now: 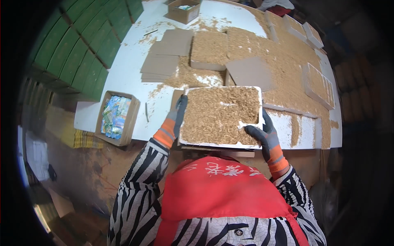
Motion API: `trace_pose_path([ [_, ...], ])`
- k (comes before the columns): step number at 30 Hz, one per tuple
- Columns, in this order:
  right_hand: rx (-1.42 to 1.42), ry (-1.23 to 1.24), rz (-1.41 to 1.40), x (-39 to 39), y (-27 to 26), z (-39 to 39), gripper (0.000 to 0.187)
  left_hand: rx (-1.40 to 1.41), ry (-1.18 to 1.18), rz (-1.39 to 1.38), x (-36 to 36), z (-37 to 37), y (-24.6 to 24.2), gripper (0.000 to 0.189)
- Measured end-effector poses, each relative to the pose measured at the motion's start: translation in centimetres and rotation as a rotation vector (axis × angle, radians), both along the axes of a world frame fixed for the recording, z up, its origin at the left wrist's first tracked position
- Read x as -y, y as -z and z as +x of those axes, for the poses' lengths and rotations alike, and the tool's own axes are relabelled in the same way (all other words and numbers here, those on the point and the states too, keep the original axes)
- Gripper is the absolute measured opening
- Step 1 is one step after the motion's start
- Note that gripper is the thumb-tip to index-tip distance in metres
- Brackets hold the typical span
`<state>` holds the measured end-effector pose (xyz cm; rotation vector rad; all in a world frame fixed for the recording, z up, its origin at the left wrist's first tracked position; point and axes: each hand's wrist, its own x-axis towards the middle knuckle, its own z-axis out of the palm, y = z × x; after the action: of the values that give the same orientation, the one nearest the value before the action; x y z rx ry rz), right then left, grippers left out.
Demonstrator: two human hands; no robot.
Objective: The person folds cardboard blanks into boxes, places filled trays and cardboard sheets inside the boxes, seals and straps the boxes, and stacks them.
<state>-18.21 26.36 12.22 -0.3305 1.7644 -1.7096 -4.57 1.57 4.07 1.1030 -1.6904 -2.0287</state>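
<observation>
A shallow white foam tray [220,115], heaped with brown wood-shaving-like material, lies between my gloved hands at the near edge of the table. My left hand [179,118] grips its left side, fingers along the wall. On the right side, my right hand [265,132] holds the tray, with the thumb over the rim by a bare white patch and the fingers down the outer wall. Under the tray, a dark edge and some cardboard show. Beyond it stands another filled white tray [209,49], with a loose sheet of grey cardboard [251,73] to its right.
Stacked cardboard sheets [160,66] lie at centre left. An open carton of blue and green packets [115,117] stands at the left edge, a second carton [184,12] at the back. Green boxes [77,46] are stacked left. Filled trays [318,86] sit right; a person [278,6] is behind.
</observation>
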Motion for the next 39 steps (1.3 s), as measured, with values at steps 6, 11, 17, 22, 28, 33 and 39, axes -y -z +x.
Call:
trace_pose_path([
  [6,-0.14,-0.289,0.332,-0.7,2.4,-2.8,0.067,0.023,0.027,-0.303,3.4,0.9,4.8,0.038],
  [11,-0.738,-0.564,0.961,-0.2,4.5,-4.0,0.036,-0.181,-0.517,-0.631,9.8,7.4,3.1,0.022],
  [17,-1.028,-0.636,1.064,1.0,5.4,-3.0,0.033,0.698,-0.376,-0.673,18.8,16.1,8.3,0.028],
  [22,-0.624,-0.551,0.633,2.4,1.8,-2.4,0.033,1.198,-0.238,-1.196,20.7,16.4,13.0,0.052],
  [28,-0.258,-0.181,0.171,2.4,-0.1,-10.7,0.031,1.113,-0.17,-0.88,24.7,18.0,13.4,0.049],
  [33,-0.542,-0.093,0.359,-1.3,7.5,-21.4,0.036,0.962,-0.241,-0.846,25.0,17.6,12.7,0.03],
  [39,-1.383,-0.654,0.701,3.4,8.9,-24.3,0.084,0.561,-0.446,-0.769,25.2,21.6,12.4,0.038],
])
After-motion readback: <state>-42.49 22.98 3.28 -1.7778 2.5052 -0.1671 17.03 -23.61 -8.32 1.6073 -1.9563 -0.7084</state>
